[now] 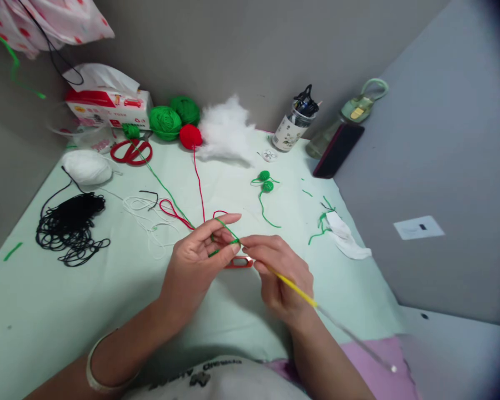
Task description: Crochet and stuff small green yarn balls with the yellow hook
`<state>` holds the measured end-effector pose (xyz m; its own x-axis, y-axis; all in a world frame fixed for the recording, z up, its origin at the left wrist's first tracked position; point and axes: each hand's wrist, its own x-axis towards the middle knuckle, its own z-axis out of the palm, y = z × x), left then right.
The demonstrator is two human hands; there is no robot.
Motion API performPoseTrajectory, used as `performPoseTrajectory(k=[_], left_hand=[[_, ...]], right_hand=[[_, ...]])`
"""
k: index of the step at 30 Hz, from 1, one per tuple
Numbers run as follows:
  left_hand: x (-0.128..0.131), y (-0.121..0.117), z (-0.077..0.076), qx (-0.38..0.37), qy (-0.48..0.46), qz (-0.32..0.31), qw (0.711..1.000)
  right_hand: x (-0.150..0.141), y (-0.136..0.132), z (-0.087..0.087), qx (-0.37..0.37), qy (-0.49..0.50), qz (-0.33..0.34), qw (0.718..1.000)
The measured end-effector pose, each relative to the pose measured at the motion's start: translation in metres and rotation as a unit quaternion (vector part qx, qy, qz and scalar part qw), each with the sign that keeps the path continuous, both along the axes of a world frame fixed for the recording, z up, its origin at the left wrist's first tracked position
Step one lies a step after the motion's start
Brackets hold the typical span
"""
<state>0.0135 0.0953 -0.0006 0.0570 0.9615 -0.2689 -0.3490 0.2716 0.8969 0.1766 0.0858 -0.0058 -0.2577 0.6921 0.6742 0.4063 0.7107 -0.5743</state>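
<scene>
- Near the left edge of the smooth, cloth-covered pale green surface [87, 311], a loose heap of thin black cord [73, 228] sprawls in loops; behind it sits a rounded white yarn ball [86, 167].
- At the back left corner, a boxy red-and-white tissue pack [112, 108] stands behind scissors with red looped handles [130, 156].
- Along the back edge, two round green yarn balls [165, 123] and a smaller red yarn ball [190, 136] adjoin a fluffy white heap of fibre [229, 130].
- Midway across the surface, the left hand [202, 250] has its grip closed, thumb and fingertips pinching a small piece of green yarn work [235, 241]; a taut strand crosses its forefinger.
- Farther back lie two small, round, textured green balls [266, 181] with trailing tails.
- The right hand [281, 272] has its grip closed around a slim yellow-handled hook [295, 288], its grey shaft blurred.
- Toward the back right corner, a pen-filled glass jar [289, 133] tilts in view; near the right edge lies crumpled white material [345, 236].
</scene>
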Motion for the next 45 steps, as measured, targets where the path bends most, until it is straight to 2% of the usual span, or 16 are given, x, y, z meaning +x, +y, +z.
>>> performPoseTrajectory(k=[4, 7, 9, 11, 14, 16, 20, 23, 26, 28, 30, 34, 36, 40, 45], left_hand=[[0.0, 0.0, 0.001, -0.029, -0.074, -0.028, 0.996], [-0.001, 0.002, 0.001, -0.096, -0.165, -0.085, 0.978], [-0.003, 0.004, 0.0, -0.132, -0.207, -0.116, 0.962], [-0.005, 0.007, -0.001, -0.141, -0.215, -0.117, 0.959], [-0.007, 0.007, -0.001, -0.118, -0.173, -0.093, 0.973], [-0.007, 0.006, -0.002, -0.09, -0.143, -0.088, 0.982], [-0.004, 0.003, -0.003, -0.057, -0.11, -0.081, 0.989], [-0.001, 0.003, -0.003, -0.064, -0.103, -0.056, 0.991], [-0.001, 0.005, -0.002, -0.098, -0.147, -0.078, 0.981], [-0.002, 0.007, -0.003, -0.123, -0.193, -0.106, 0.968], [-0.004, 0.009, -0.005, -0.136, -0.215, -0.102, 0.962], [-0.004, 0.009, -0.006, -0.123, -0.199, -0.079, 0.969], [-0.002, 0.007, -0.006, -0.104, -0.185, -0.095, 0.973], [0.0, 0.005, -0.003, -0.095, -0.176, -0.113, 0.973], [-0.004, 0.007, -0.005, -0.107, -0.229, -0.144, 0.957]], right_hand=[[0.0, -0.004, -0.006, 0.018, -0.065, -0.042, 0.997], [0.0, -0.007, -0.009, 0.008, -0.087, -0.061, 0.994], [0.0, -0.006, -0.008, -0.015, -0.032, -0.058, 0.998], [-0.001, -0.002, -0.006, -0.07, 0.082, -0.055, 0.993], [-0.004, 0.004, -0.003, -0.182, 0.247, -0.011, 0.952], [-0.007, 0.007, -0.002, -0.212, 0.269, 0.013, 0.94], [-0.01, 0.004, -0.007, -0.176, 0.196, -0.006, 0.965], [-0.01, -0.002, -0.012, -0.114, 0.112, -0.037, 0.986], [-0.007, -0.005, -0.012, -0.042, 0.002, -0.061, 0.997], [-0.005, -0.003, -0.01, -0.049, 0.015, -0.063, 0.997], [-0.002, 0.001, -0.006, -0.104, 0.105, -0.06, 0.987], [-0.002, 0.009, -0.003, -0.234, 0.28, -0.009, 0.931], [-0.004, 0.009, -0.005, -0.258, 0.294, 0.019, 0.92], [-0.009, 0.007, -0.008, -0.251, 0.274, 0.031, 0.928], [-0.006, 0.009, -0.01, -0.289, 0.333, 0.027, 0.897]])
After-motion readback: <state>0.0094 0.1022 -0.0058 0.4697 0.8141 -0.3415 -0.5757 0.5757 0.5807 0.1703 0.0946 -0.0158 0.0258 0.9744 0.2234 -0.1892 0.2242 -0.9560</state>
